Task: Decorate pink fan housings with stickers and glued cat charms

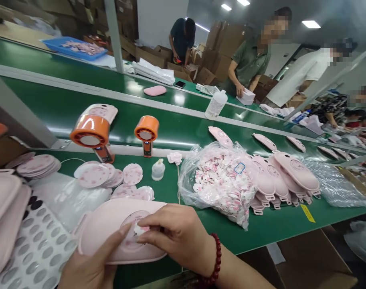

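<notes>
Green workbench [225,237], clear bag [187,188] of white pieces [213,172], left hand [88,265] clasping pink case [101,226], right hand [183,230] pinching 1 white piece [140,230]

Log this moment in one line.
left hand: holds pink case; right hand: pinches white piece at case front; bag: on green bench

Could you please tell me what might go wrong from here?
The small white piece might slip or sit crooked, being pinched in the right hand over the pink case. The case could tilt, as the left hand grips it toward one end. The small bottle standing beyond might get knocked over.
</notes>
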### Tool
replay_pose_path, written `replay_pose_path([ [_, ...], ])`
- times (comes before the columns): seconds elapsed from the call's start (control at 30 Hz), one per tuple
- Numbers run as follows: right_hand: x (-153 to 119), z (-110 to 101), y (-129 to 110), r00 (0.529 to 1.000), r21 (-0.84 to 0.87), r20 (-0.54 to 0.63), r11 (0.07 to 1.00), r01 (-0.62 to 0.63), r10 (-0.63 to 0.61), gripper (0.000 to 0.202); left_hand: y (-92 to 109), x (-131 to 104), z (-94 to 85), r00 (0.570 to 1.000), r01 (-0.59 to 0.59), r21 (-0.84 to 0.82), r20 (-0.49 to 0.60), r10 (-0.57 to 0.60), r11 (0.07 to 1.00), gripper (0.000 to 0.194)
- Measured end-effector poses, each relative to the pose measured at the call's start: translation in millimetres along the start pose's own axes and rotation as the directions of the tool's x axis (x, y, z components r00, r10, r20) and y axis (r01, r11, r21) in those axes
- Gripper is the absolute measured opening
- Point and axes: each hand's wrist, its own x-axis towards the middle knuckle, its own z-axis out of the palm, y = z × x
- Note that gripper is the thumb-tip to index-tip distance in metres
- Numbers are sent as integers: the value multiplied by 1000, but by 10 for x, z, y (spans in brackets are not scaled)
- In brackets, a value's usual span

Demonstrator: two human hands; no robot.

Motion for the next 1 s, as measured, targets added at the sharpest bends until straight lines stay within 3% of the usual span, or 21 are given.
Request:
replay_pose_path([
  [0.1,-59,93,-47,995,-220,-33,972,88,-97,22,57,-105,57,1000,9,-81,-18,-11,997,66],
  [0.27,-92,134,-141,986,-476,-90,876,82,-141,21,50,-163,-11,998,23,-74,-60,-27,997,57],
  [0.47,-152,231,-166,969,-501,-136,858,114,-207,21,18,-184,-47,996,-9,-64,-88,4,998,54],
  [0.67,-246,221,-168,964,-601,79,760,248,-252,28,18,-198,-34,995,-29,-20,-91,27,999,60],
  [0.8,-237,173,-212,951,-639,161,707,304,-264,31,15,-201,-13,991,-75,34,-105,78,997,65],
  [0.93,-244,182,-180,951,-631,199,711,310,-238,32,-5,-187,-1,990,-75,29,-117,78,997,66],
  [1.0,-244,177,-134,958,-563,159,775,285,-237,28,-4,-184,-15,990,-40,12,-132,41,999,67],
])
